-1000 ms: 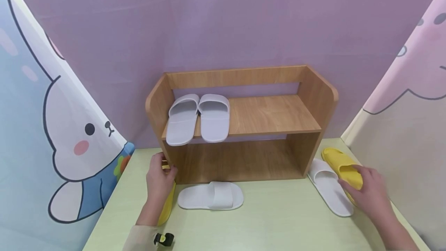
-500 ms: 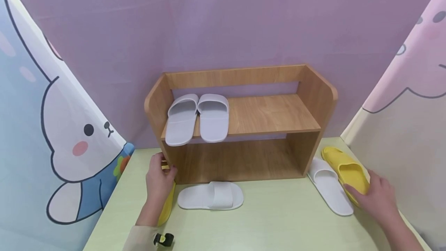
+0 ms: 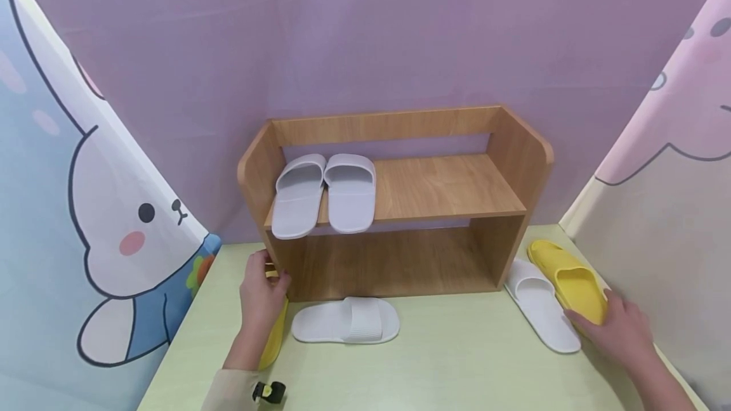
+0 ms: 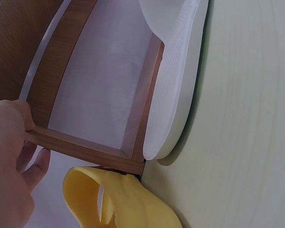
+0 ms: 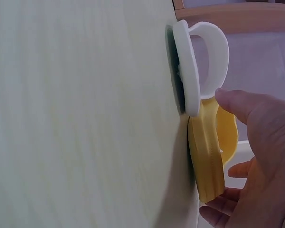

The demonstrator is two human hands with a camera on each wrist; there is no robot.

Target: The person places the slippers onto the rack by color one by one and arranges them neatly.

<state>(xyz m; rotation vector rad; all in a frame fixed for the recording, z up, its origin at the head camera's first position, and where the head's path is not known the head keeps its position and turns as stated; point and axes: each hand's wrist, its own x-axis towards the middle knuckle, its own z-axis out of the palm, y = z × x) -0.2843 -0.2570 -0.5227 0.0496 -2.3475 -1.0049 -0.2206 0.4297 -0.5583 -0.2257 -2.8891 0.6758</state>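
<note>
My left hand (image 3: pixel 264 290) grips the left side panel of a wooden shoe rack (image 3: pixel 445 186), fingers and thumb on its two faces, as the left wrist view shows. Under that hand stands a yellow slipper (image 4: pixel 128 199), partly hidden in the head view. My right hand (image 3: pixel 622 328) holds another yellow slipper (image 3: pixel 579 290) by its heel end, thumb on one side and fingers on the other. That slipper lies on the table beside a white slipper (image 3: pixel 545 313). My right thumb is close to the white slipper in the right wrist view.
Two pale slippers (image 3: pixel 351 198) stand side by side at the left of the rack's upper shelf. A single white slipper (image 3: pixel 325 322) lies sideways on the table (image 3: pixel 445 360) before the rack. Purple cloth (image 3: pixel 388 37) hangs behind; printed cloths flank both sides.
My right hand has drawn back from over the yellow slipper's strap to its heel end, uncovering more of it. My left hand stays on the rack.
</note>
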